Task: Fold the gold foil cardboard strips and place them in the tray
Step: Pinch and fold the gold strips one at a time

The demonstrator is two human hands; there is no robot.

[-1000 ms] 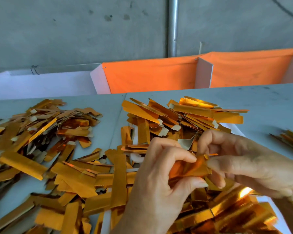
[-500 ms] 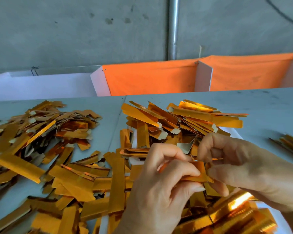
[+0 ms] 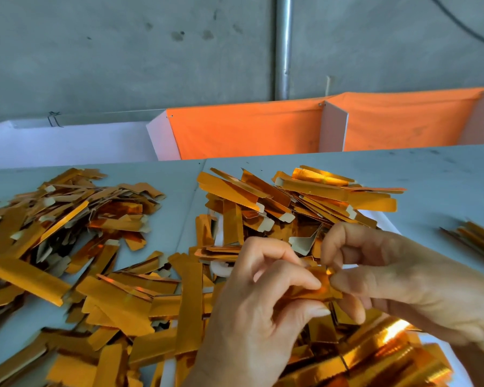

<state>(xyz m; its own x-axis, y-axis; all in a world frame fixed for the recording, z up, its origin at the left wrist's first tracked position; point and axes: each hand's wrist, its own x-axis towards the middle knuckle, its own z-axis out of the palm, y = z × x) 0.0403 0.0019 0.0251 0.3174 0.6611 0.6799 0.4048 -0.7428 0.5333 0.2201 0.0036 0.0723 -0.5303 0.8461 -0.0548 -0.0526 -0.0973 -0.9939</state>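
folding step under way, strip (image 3: 317,286) pinched between left hand (image 3: 252,311) and right hand (image 3: 397,283) above tray (image 3: 386,222) near table's front edge; next, likely crease, then drop in.

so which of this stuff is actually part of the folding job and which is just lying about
Part of the job:
- gold strip, pinched between left hand and right hand
- loose gold strips heaped on the table
- white tray, mostly buried under strips

Just lying about:
- orange cloth on the white dividers behind the table
- metal pipe on the concrete wall
- black cable, top right
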